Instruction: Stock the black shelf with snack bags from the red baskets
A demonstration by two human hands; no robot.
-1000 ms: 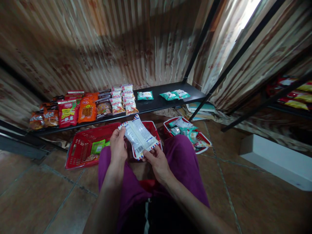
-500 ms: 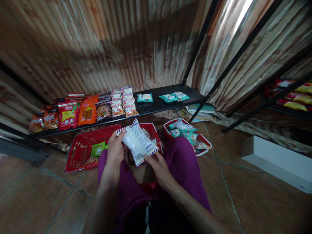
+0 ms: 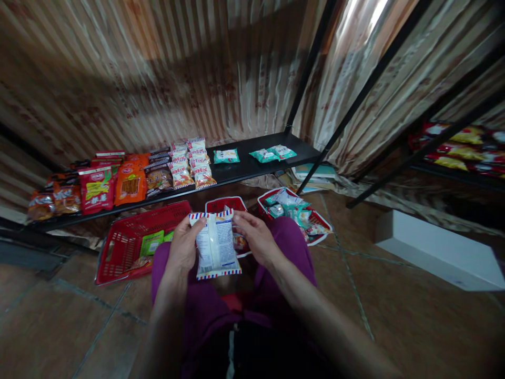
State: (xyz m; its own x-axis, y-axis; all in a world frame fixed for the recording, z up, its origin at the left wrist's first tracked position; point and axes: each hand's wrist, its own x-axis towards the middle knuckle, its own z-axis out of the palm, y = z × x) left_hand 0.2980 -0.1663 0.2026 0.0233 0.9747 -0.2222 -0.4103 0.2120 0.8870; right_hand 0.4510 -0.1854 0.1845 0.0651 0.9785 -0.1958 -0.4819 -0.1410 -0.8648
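A white snack packet [image 3: 216,246] with red-and-blue striped ends is held up above my knees, its printed back with a centre seam facing me. My left hand [image 3: 183,243] pinches its upper left corner, the thumb lying on the face. At the upper right corner, my right hand [image 3: 255,237] grips the packet's edge, its fingertips partly behind it. Just beyond the packet is a small red basket [image 3: 225,203], mostly hidden by the packet and hands. Similar striped packets [image 3: 203,171] stand in two rows on the black shelf [image 3: 244,171].
Red, orange and brown snack bags fill the shelf's left part; teal packets [image 3: 226,156] lie to the right. A red basket [image 3: 118,237] holds green packets. Another basket [image 3: 328,229] holds teal packets. A white box [image 3: 437,250] lies on the floor beside slanted black shelf posts.
The packet has turned from a slant to nearly upright. My right hand has moved from its lower end to the upper right corner. The view has shifted slightly.
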